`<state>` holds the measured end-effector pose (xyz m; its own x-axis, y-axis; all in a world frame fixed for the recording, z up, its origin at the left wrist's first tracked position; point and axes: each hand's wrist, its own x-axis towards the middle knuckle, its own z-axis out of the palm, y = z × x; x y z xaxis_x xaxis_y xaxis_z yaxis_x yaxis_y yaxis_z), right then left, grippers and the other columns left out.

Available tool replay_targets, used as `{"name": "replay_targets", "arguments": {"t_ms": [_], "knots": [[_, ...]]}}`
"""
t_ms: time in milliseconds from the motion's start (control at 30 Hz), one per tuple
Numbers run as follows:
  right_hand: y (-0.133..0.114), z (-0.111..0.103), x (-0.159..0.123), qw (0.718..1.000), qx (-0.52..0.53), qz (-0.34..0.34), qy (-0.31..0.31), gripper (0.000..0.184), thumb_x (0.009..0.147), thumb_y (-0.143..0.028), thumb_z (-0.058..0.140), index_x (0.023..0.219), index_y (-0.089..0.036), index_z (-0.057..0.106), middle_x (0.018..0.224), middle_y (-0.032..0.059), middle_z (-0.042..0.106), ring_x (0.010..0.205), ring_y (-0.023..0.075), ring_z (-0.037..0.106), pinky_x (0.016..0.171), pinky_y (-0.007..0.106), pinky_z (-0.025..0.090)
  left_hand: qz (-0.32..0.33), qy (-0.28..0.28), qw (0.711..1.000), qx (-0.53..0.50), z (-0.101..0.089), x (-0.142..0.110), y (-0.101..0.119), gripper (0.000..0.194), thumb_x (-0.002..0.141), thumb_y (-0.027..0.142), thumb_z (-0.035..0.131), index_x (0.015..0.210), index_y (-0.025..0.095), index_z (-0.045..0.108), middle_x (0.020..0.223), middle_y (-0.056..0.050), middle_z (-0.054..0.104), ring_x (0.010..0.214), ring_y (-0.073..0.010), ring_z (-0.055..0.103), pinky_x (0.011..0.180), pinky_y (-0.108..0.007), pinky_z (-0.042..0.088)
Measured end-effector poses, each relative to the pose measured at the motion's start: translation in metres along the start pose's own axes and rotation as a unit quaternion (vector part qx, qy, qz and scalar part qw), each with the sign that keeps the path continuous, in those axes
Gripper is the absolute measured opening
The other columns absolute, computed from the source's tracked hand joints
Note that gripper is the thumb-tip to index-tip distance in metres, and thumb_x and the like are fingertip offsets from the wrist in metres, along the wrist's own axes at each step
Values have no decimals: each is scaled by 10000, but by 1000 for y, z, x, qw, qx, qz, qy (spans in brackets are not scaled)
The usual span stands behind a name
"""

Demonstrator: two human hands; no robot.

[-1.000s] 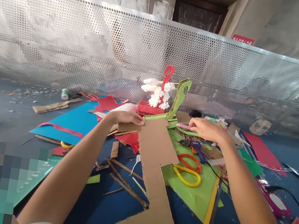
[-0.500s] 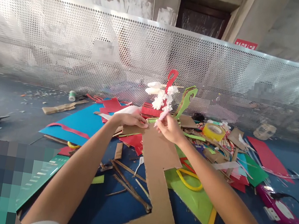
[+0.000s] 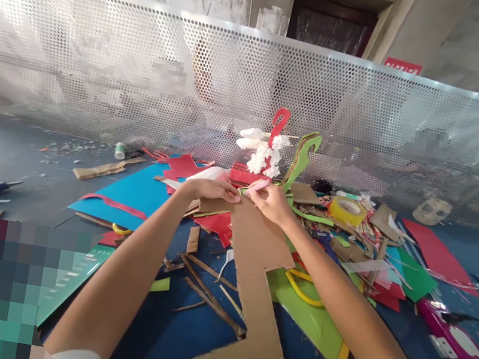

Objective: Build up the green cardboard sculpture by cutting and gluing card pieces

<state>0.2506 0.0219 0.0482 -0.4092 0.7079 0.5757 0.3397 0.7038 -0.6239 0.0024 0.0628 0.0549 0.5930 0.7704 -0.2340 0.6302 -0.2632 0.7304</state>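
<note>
My left hand [image 3: 208, 190] lies with fingers pressed on the top end of a long brown cardboard cut-out [image 3: 255, 255] that runs toward me across the table. My right hand [image 3: 273, 202] is closed in a pinch on a thin pink stick-like tool [image 3: 256, 186], its tip at the cardboard's top edge. Just behind both hands stands a small model with a red hook shape [image 3: 279, 122], white fluffy bits [image 3: 264, 153] and a green hook shape [image 3: 302, 153].
Blue paper sheet [image 3: 128, 195] at left, green sheet [image 3: 312, 318] and yellow scissors [image 3: 299, 289] under my right forearm. Yellow tape roll [image 3: 346, 210], red sheet [image 3: 436, 256], purple glue gun [image 3: 450, 340] at right. Cardboard strips [image 3: 207, 296] lie near. A perforated metal screen [image 3: 148, 68] backs the table.
My right hand came from the right with the pink tool to the cardboard's top edge beside my left hand, then lowered slightly. The left hand stayed put.
</note>
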Motion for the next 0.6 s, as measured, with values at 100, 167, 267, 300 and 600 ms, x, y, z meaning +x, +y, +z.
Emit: {"name": "replay_targets", "arguments": {"t_ms": [100,167,267,300,600], "knots": [[-2,-1,0,1000,-8,-8,-2,128,953,-207,641,896,-193,754,904,32,798,741,161,735,762,278,567,-3,-3,1000,-8,0,0,-1,567,805,698,740,1175,271,793,1240,-20,766,1213,-288,622,998,-304,432],[-3,-1,-1,1000,-9,-10,0,132,947,-186,635,886,-191,752,900,32,798,758,164,738,770,277,565,2,-6,1000,-5,0,0,0,555,807,691,735,1160,267,795,1223,-21,771,1206,-287,625,994,-306,435],[-2,-1,-2,1000,-13,-9,7,130,957,-197,635,901,-189,751,913,41,801,767,171,740,774,282,563,15,-12,1000,-1,1,0,1,549,813,679,733,1136,239,794,1222,-39,770,1202,-291,621,1003,-312,437],[-1,-1,-2,1000,-15,-9,7,130,964,-206,635,908,-188,751,917,43,802,756,169,739,772,284,562,17,-13,1000,-2,1,0,2,551,814,679,732,1130,232,793,1224,-44,769,1197,-292,622,1002,-315,439],[-2,-2,-2,1000,-16,-11,-1,138,962,-196,627,903,-187,751,909,34,798,730,152,721,753,270,544,25,-12,1000,4,0,0,1,562,833,713,695,1114,235,791,1167,-45,761,1129,-275,622,959,-310,435]]}}
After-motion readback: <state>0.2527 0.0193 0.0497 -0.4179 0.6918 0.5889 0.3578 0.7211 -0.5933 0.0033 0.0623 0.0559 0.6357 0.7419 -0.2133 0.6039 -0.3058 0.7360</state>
